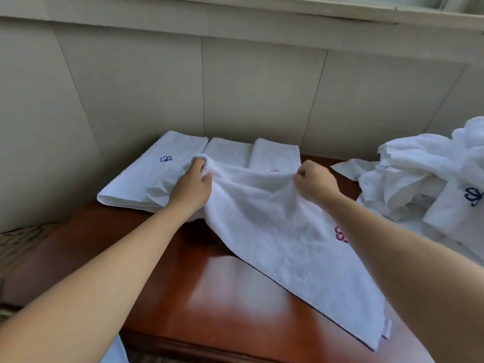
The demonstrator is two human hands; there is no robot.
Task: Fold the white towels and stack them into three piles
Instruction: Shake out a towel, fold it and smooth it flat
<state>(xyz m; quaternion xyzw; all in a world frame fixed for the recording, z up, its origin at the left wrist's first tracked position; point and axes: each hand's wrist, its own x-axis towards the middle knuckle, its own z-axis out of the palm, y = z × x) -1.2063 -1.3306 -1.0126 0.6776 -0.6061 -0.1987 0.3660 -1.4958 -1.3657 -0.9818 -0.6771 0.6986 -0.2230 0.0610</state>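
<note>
A person stretches a white towel (282, 239) over a glossy brown table (230, 292), three folded piles at the wall.

An unfolded heap (424, 184) bearing a blue emblem sits at right; the left pile (146, 176) carries a small blue emblem, the middle pile (230, 153) and right pile (277, 154) lie beside it. The towel shows partly hidden red embroidery, unreadable. The left hand (195, 186) and right hand (315, 183) each grip its far edge, fingers curled.

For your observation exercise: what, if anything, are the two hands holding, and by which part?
Both hold one white towel by its far edge: the left hand grips one end of that edge, the right hand the other.
</note>
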